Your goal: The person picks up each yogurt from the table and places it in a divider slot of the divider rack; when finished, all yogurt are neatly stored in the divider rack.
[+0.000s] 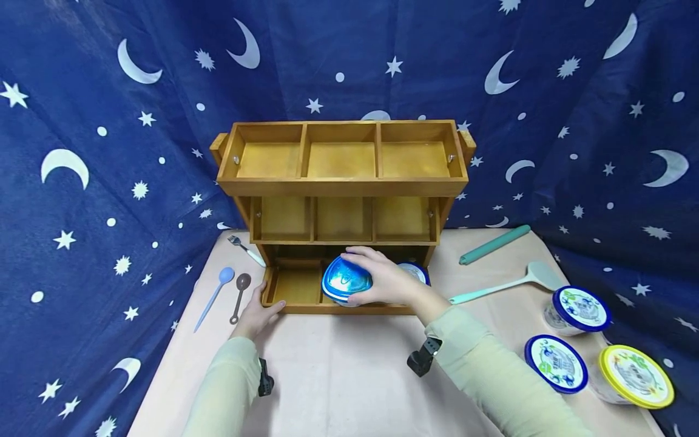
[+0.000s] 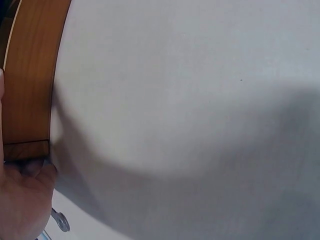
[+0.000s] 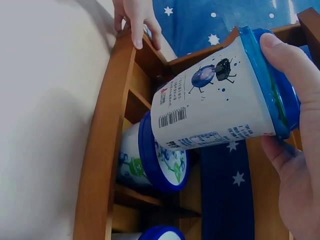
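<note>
My right hand (image 1: 388, 278) grips a tub (image 3: 205, 100) by its shiny blue lid, thumb on one side and fingers on the other. The tub is tilted over the bottom tier of a wooden three-tier organizer (image 1: 344, 188). Below it, in the right wrist view, a tub with a dark blue lid (image 3: 149, 152) sits in the middle bottom compartment. Another blue-lidded tub (image 1: 415, 272) is in the right one. At the bottom tier's front left corner, my left hand (image 1: 255, 314) holds the wooden wall, thumb over the front rim.
Left of the organizer lie a fork (image 1: 247, 250), a blue spoon (image 1: 215, 297) and a dark spoon (image 1: 240, 296). To the right are a green rolling pin (image 1: 494, 244), a pale green spatula (image 1: 508, 285), two blue-lidded tubs (image 1: 579, 309) and a yellow-lidded tub (image 1: 636, 376).
</note>
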The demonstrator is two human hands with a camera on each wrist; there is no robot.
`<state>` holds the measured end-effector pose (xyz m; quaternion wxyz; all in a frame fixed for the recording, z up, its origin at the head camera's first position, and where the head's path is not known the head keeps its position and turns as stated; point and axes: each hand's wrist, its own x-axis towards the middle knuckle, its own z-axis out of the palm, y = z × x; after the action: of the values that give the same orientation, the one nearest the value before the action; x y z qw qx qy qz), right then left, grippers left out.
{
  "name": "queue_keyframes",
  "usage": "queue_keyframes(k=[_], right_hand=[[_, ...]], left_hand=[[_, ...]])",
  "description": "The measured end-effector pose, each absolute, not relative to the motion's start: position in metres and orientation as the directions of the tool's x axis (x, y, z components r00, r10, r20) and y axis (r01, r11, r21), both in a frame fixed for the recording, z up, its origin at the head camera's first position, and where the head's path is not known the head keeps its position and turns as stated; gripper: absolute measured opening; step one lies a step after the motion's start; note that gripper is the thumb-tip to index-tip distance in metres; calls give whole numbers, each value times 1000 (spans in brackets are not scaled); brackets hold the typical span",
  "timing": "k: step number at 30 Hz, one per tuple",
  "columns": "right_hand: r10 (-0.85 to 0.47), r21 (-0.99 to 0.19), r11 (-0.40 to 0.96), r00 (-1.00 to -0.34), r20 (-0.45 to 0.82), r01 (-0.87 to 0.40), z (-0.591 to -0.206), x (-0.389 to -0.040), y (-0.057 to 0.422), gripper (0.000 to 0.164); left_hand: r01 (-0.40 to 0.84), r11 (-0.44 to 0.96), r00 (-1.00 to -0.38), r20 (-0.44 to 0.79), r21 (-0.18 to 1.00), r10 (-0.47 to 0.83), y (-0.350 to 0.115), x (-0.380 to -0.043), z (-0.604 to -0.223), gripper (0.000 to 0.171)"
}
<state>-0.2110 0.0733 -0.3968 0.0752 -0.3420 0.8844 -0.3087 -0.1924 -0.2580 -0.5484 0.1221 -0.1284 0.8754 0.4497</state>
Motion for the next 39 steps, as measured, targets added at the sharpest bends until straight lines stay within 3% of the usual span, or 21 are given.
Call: queue_keyframes(k=[9, 23, 39], right_hand=[[-642, -626, 568, -764, 69, -534, -402, -214, 59, 84], [-637, -642, 513, -754, 160, -570, -418, -212, 27, 82], [-576, -566, 593, -793, 199, -573, -447, -204, -11, 81]], left_hand=[[-341, 572, -933, -342, 746, -110, -261, -195, -551, 90], [-348, 584, -929, -352, 734, -112, -261, -195, -548, 92], [-369, 566, -921, -371, 737, -117, -261, -195, -550, 96]])
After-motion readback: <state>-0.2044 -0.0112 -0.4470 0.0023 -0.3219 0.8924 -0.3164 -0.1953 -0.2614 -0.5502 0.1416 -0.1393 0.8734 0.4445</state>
